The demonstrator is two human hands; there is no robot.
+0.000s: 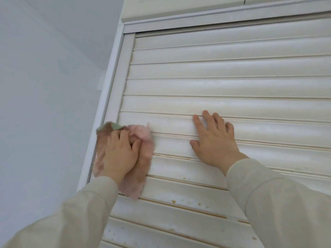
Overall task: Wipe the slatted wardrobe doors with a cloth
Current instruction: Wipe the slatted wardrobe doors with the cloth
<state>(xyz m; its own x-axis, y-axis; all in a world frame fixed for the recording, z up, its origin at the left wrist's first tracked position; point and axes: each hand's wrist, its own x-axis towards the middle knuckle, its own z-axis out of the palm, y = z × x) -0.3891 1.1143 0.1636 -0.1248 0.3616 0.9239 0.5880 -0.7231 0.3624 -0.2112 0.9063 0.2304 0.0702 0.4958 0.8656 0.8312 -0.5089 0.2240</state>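
A person wipes the slatted wardrobe door (223, 83), working a pink cloth (143, 140) against the slats at the door's left edge, beside the white frame (111, 97). The step looks best done by running the cloth along each slat from end to end, pressing into the grooves, then dropping to the brown spots (180, 201) on the lower slats, which appear not yet cleaned. The left hand (120, 151) lies over the cloth with fingers curled into its folds, pressing it to the door while loose ends hang below the wrist. The right hand (213, 140) rests flat on the slats, fingers spread wide, holding nothing, apparently steadying the door
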